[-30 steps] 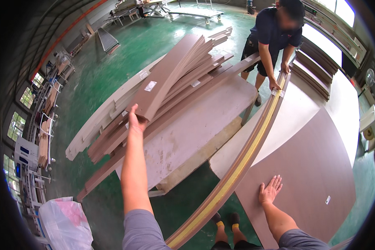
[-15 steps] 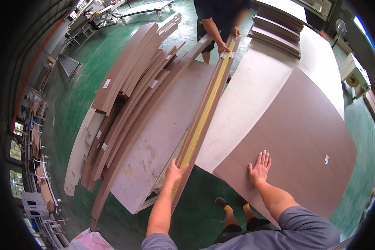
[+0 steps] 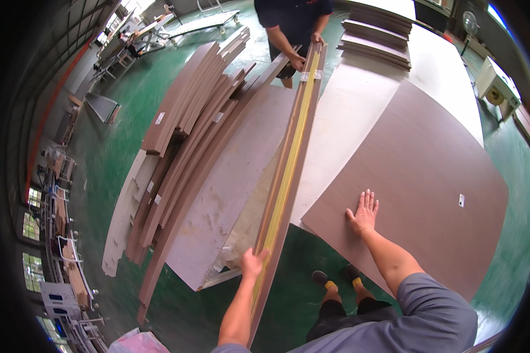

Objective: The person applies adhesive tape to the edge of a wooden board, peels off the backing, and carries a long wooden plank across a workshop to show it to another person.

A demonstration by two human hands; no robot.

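My left hand [image 3: 253, 265] is closed round the left edge of a long brown board [image 3: 275, 235] near its near end. A yellow strip [image 3: 288, 170] runs lengthwise down this board. At its far end, a co-worker's hands [image 3: 303, 57] hold the same board, close to a strip of clear tape [image 3: 311, 75] across it. My right hand [image 3: 363, 215] lies flat, fingers spread, on a large brown panel [image 3: 421, 182] that carries a small white label [image 3: 461, 200].
Beneath the panel is a white-topped table [image 3: 341, 112], with stacked brown panels [image 3: 376, 38] at its far end. Left of the board stand a low pale platform [image 3: 218, 194] and piles of long brown boards [image 3: 185, 94]. Green floor [image 3: 129, 112] surrounds them.
The long board has shifted right, closer to the large panel, with my left hand still on it. The whole view has tilted slightly. My right hand stays flat on the panel.
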